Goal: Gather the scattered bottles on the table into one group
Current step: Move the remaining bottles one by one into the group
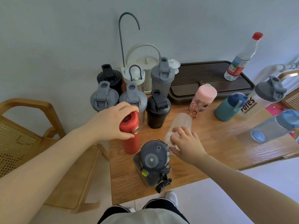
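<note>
Closest to me stands a dark smoky-plastic bottle with a round grey lid and a dangling black strap [152, 162], upright near the front edge of the wooden bench [218, 143]. Just beyond it my right hand [186, 143] is wrapped around the lower part of a frosted, translucent plastic bottle [178, 128], which leans away from me rather than standing straight. My left hand [116, 122] is closed over the cap end of a red-orange bottle with a small gold button [130, 135], its base down on the wood, just in front of the cluster.

Risks as I judge them: the dark bottle sits right under my right wrist, so a careless sweep of that arm could knock it toward the edge. The frosted bottle looks light and slick, and held tilted it could slip from my fingers. Pushing the red one in hard could topple the tall shakers behind it.

That cluster, at the back left, is where the group is forming: two grey-lidded shakers, two black ones [157, 109], a taller grey one and a clear bottle with a blue loop handle [134, 76], packed close together.

Farther right, well apart from the group, remain a pink-capped patterned bottle [202, 99], a teal bottle with a navy lid [228, 107], a clear lettered shaker with a grey lid [258, 97], a clear bottle lying on its side, and a red-capped water bottle [242, 57] on the dark slatted tray [202, 75].
</note>
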A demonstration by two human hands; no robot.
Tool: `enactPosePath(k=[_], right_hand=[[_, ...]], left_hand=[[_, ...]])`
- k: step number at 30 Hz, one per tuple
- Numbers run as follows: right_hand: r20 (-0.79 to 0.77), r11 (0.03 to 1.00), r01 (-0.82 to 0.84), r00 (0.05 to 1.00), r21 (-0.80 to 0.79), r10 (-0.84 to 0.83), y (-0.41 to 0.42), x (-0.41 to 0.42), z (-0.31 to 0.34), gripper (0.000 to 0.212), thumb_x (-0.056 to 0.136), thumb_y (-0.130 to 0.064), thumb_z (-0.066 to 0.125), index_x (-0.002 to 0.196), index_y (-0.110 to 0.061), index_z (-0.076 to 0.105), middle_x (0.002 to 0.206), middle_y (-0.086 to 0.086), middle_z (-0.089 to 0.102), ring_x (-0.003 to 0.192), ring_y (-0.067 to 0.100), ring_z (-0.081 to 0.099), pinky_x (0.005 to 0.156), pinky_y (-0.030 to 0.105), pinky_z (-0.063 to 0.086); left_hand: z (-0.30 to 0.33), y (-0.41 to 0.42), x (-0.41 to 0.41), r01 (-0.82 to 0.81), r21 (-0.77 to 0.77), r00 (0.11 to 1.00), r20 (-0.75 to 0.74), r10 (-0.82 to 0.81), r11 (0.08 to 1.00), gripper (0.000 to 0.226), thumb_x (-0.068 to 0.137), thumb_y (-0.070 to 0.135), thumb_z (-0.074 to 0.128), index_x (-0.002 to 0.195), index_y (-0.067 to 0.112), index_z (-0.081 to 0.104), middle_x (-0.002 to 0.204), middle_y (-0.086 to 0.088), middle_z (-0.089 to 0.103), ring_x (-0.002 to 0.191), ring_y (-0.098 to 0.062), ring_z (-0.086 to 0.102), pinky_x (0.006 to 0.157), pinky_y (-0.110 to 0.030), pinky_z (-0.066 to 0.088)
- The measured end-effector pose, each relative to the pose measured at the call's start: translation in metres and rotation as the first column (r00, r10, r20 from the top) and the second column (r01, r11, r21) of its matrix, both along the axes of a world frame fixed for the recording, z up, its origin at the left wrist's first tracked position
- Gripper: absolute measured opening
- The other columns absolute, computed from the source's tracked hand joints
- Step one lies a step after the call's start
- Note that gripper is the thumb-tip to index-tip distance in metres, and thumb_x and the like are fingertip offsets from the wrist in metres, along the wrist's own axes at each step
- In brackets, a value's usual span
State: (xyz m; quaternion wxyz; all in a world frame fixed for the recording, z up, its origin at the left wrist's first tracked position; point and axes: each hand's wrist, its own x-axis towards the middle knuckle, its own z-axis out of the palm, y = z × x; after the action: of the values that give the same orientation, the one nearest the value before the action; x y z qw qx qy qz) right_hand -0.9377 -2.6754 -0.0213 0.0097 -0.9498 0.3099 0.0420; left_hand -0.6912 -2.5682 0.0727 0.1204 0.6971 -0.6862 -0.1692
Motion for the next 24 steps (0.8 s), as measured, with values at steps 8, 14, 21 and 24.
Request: enactPosePath(k=[8,14,21,24], right_hand=[[0.281,0.833,0.285,0.847,0.474,-0.451,-0.02,0.028,0.06,0.023,0.083,-0.035,0.059,0.075,-0.019,0.044,0.082,0.0,0.052,0.075,0.019,0.051,0.057,0.027,0.037],[0.228,0.707,0.371,0.769,0.601,-0.597,-0.025,0.044,0.062,0.02,0.086,-0.031,0.056,0.089,-0.012,0.051,0.084,0.003,0.057,0.078,0.02,0.052,0.064,0.03,0.04],[0.171,0.958,0.123,0.97,0.259,-0.17,0.011,0.028,0.071,0.053,0.085,-0.044,0.054,0.13,-0.021,0.041,0.14,0.001,0.04,0.124,0.023,0.042,0.097,0.037,0.042],[0.008,0.974,0.11,0.993,0.196,-0.114,0.022,0.029,0.072,0.075,0.077,-0.048,0.06,0.138,-0.019,0.025,0.15,0.004,0.024,0.131,0.028,0.035,0.103,0.041,0.038]], left_hand=[[0.004,0.002,0.001,0.07,0.003,0.998,0.009,-0.07,0.998,0.07,0.072,0.038,0.073,0.13,0.034,0.035,0.13,0.012,0.037,0.104,-0.008,0.041,0.08,-0.025,0.042],[0.005,0.004,0.003,0.139,-0.021,0.986,0.099,-0.136,0.99,0.079,0.073,0.043,0.069,0.139,0.038,0.026,0.141,0.012,0.031,0.122,-0.012,0.038,0.094,-0.031,0.044],[0.005,0.009,0.009,0.124,-0.013,0.975,0.186,-0.119,0.992,0.082,0.077,0.046,0.065,0.142,0.037,0.017,0.146,0.011,0.027,0.124,-0.015,0.039,0.09,-0.028,0.043],[0.008,0.015,0.018,0.121,0.024,0.976,0.179,-0.123,0.992,0.083,0.076,0.043,0.067,0.142,0.037,0.016,0.146,0.012,0.027,0.124,-0.015,0.039,0.091,-0.028,0.043]])
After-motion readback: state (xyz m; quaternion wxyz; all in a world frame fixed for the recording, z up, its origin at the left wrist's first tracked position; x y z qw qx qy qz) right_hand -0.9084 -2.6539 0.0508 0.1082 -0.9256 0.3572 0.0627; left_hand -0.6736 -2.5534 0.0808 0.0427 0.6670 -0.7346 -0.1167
